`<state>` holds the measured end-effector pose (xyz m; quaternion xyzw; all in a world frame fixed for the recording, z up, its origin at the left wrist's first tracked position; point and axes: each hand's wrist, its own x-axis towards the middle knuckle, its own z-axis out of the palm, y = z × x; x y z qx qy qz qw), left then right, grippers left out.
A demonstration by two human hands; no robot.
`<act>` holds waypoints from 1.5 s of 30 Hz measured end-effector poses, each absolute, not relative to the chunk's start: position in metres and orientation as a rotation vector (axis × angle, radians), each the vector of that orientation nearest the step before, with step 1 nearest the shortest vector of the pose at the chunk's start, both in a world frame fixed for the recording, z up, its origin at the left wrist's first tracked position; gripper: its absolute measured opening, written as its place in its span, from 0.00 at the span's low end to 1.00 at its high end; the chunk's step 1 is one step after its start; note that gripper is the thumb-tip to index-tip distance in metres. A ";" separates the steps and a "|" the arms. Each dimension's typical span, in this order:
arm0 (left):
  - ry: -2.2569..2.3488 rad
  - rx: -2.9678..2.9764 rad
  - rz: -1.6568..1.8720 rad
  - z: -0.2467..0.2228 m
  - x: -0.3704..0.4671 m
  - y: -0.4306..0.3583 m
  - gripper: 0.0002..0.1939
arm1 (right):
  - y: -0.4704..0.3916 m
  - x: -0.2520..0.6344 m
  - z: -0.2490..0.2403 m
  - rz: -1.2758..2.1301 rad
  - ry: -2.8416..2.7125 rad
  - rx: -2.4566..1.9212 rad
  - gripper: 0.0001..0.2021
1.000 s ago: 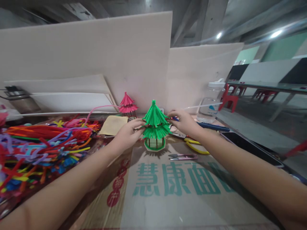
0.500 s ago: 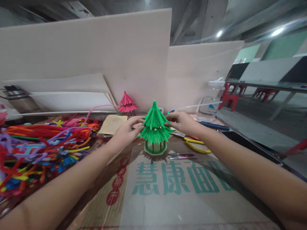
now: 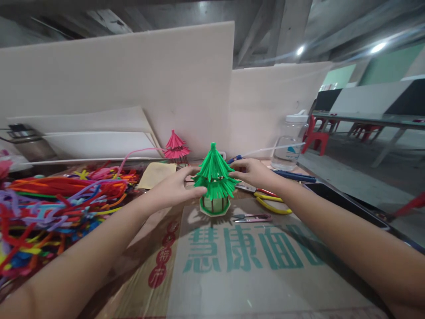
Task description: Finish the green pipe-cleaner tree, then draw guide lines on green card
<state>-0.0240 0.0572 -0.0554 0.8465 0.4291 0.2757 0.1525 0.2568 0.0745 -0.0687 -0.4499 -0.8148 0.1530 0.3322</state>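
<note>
A green model pavilion [image 3: 214, 181] stands upright on the printed board, with a two-tier roof of fuzzy pipe cleaners, thin brown posts and a pale base edged in green. My left hand [image 3: 179, 184] grips the left side of its lower roof, thumb in front and fingers partly behind the roof. From the right, my right hand [image 3: 250, 172] has its fingertips pinched at the roof edge between the two tiers. Small thread snips [image 3: 254, 218] lie just right of the base. Behind them rest yellow-and-red-handled scissors [image 3: 274, 204].
A heap of coloured pipe cleaners [image 3: 59, 208] covers the left. A pink model pavilion [image 3: 175, 146] and a yellowish pad [image 3: 156, 175] stand behind. At the back right are a water bottle [image 3: 290, 144] and a dark tray [image 3: 341, 206]. Pale boards [image 3: 166, 79] wall the back.
My left thumb has moved down and right, across the front of the lower roof. My right hand stays at the roof's right edge. The camera view has tilted slightly.
</note>
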 end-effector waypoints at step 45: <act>1.146 1.950 0.949 -0.060 -0.005 0.056 0.29 | 0.076 0.240 -0.079 0.745 -1.860 -1.028 0.05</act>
